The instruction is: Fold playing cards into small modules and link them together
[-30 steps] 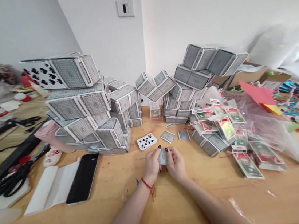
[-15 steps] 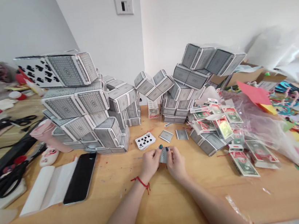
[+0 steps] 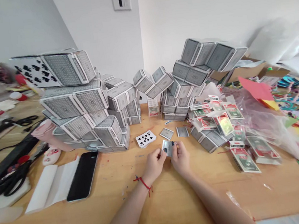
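Between my two hands, a little above the wooden table (image 3: 118, 211), is a grey-backed playing card (image 3: 168, 149). My left hand (image 3: 156, 164) grips its left side, thumb on top. My right hand (image 3: 181, 158) pinches its right side, the thumb lying on the patterned back. Just beyond lie a spade card (image 3: 145, 139), face up and seemingly on a stack, and two folded grey-backed cards, one in the middle (image 3: 166, 133) and one to the right (image 3: 182, 132). The fingers under the held card are hidden.
Stacked grey card boxes form a tall left structure (image 3: 90, 101) and a right one (image 3: 188, 72). Opened card packs (image 3: 243, 158) and plastic wrap (image 3: 272, 125) lie on the right. A black phone (image 3: 83, 176), white paper (image 3: 51, 183) and scissors (image 3: 12, 178) are on the left.
Both hands have moved slightly right with the card. More of its patterned back shows, and it is turned and flatter than before. The view has shifted a little.
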The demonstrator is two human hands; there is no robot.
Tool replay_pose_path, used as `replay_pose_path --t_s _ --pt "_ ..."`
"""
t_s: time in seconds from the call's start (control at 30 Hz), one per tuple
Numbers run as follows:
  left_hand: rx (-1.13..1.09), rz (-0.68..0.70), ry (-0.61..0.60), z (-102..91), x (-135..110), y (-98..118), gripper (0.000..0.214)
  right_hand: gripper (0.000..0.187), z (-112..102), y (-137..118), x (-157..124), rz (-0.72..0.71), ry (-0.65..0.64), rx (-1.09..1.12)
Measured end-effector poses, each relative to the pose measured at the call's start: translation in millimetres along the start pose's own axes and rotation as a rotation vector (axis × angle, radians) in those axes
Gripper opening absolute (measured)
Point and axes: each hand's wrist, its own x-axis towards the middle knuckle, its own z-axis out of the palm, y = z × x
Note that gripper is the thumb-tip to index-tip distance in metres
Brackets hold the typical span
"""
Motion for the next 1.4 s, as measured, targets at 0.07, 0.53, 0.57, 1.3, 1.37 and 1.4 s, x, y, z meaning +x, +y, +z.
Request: replay_pose_path --t_s 0.07,0.53,0.57,1.3,1.37,1.4 --pt "0.035 0.009 0.009 1.7 -1.3 -1.2 0.033 0.029 0.1 1.5 -1.1 -0.008 0.000 -0.017" --pt "0.397 0.178 0.057 -4.5 -0.4 -4.6 0.028 0.032 3.7 0.4 3.4 0.114 -0.098 0.170" --pt "0.388 0.156 0.077 -4.5 0.4 -6.1 0.029 0.032 4.1 0.7 2.6 0.084 -0.093 0.125" --pt "0.307 0.108 0.218 -1.3 4.2 -10.0 0.038 0.023 4.2 -3.7 -6.9 -0.141 -0.152 -0.182" --pt "0.296 0.108 0.216 0.3 3.9 -10.1 0.038 0.023 3.8 -2.9 -6.9 -0.148 -0.167 -0.198" --pt "0.289 0.105 0.218 1.1 3.9 -10.3 0.038 0.023 3.4 -2.7 -6.7 -0.150 -0.173 -0.202"
